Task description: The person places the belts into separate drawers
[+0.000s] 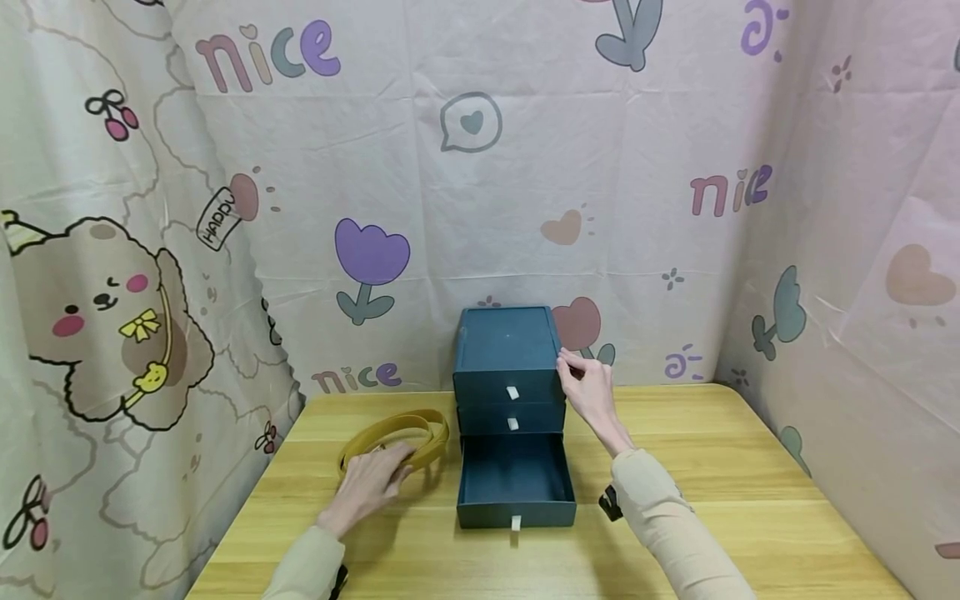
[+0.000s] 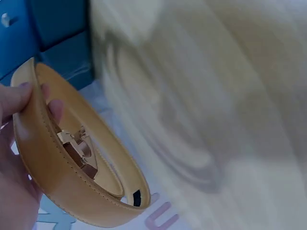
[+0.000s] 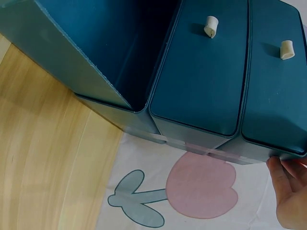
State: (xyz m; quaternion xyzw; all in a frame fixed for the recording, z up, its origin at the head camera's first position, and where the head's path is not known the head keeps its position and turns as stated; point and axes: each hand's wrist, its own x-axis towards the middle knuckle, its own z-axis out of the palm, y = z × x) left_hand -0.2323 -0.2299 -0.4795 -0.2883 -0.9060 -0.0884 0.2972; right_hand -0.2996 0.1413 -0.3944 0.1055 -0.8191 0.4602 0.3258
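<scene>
A coiled tan leather belt (image 1: 431, 450) is gripped by my left hand (image 1: 372, 481), left of a dark blue drawer box (image 1: 510, 340). In the left wrist view the thumb lies on the outside of the belt (image 2: 57, 167) and fingertips show inside the coil, near a metal buckle (image 2: 79, 148). My right hand (image 1: 588, 387) touches the upper right side of the box with its fingertips. Its fingers (image 3: 278, 175) press at the top unit's side in the right wrist view. The bottom drawer (image 1: 517, 514) is pulled out, and its inside is bare.
Two upper drawers (image 1: 512, 417) are closed, each with a small white pull tab. The box stands at the back of a wooden table (image 1: 675, 500), close to a printed curtain (image 1: 480, 208). More curtain hangs at both sides.
</scene>
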